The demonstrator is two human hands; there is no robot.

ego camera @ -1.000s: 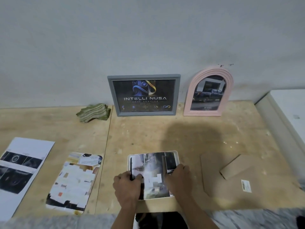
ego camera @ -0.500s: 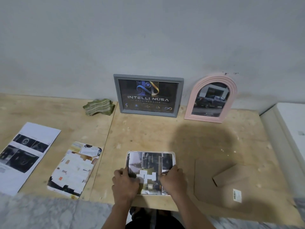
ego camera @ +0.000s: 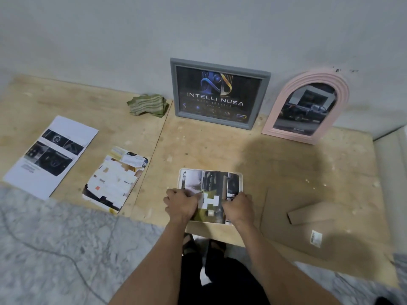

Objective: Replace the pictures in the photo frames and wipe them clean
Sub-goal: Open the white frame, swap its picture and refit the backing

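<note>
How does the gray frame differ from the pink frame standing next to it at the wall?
Shape: the gray frame is a wide rectangle, while the pink frame is tall with an arched top.
Picture: the gray frame shows a dark poster with the words INTELLI NUSA; the pink frame shows a dark pickup truck.
Border: the gray frame's border looks plain, the pink frame's is ridged.
Both stand leaning against the wall, at the back of the wooden board.

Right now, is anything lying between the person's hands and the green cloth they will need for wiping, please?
Nothing visible does: bare plywood separates the left hand and right hand from the green cloth.
</note>
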